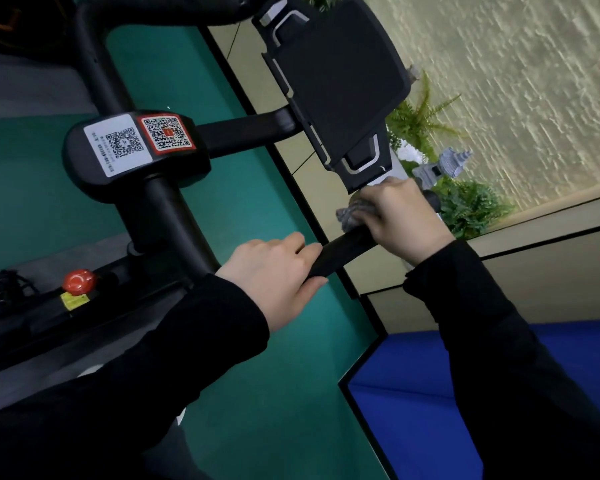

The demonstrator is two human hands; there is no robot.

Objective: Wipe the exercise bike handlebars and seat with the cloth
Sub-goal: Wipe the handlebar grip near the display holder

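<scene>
The black handlebar point(340, 249) of the exercise bike curves from the centre clamp toward the right. My left hand point(274, 271) grips the bar near its bend, fingers curled over it. Further along the same bar, my right hand point(399, 216) holds a grey cloth point(352, 213) wrapped against the bar, just below the black tablet holder point(340, 81). Only a bunched corner of the cloth shows beside my fingers. The bar's end cap point(433, 199) pokes out past my right hand. The seat is out of view.
A centre block with two QR-code stickers point(139, 142) sits on the stem. A red knob point(78, 280) sits on the frame at lower left. Green floor point(274, 393) and blue mat point(413, 393) lie below; ferns and a small stone ornament point(444, 164) stand by the textured wall.
</scene>
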